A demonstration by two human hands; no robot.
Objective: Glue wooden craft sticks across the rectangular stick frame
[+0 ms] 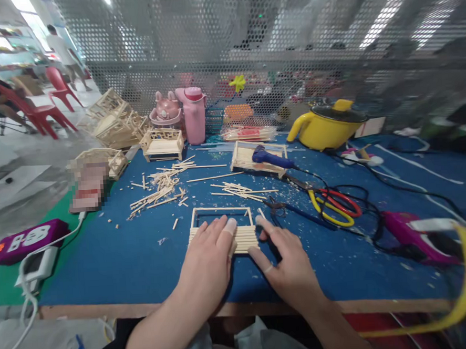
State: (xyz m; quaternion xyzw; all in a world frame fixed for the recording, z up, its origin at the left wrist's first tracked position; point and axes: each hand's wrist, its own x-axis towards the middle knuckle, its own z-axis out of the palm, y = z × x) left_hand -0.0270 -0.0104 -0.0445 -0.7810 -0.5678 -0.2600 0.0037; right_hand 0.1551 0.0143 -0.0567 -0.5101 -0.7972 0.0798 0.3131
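Note:
A small frame of thin wooden sticks (245, 240) lies on the blue mat in front of me. Its near part is a row of sticks side by side; its far part is an open rectangle. My left hand (211, 244) rests flat over the left and middle of this piece, fingers stretched out, a pale cover on one fingertip. At the right edge, my right hand (285, 253) has thumb and index finger spread apart, the thumb at the near right corner. A short stick (261, 213) is beside the right index fingertip. The other right fingers are partly hidden.
Loose sticks (165, 186) lie beyond the frame. A blue glue gun (271, 158) rests on another stick piece (242, 157). Scissors with yellow and red handles (333, 205), cables and a yellow pot (331, 129) are right; a phone (89, 186) and purple box (29, 241) left.

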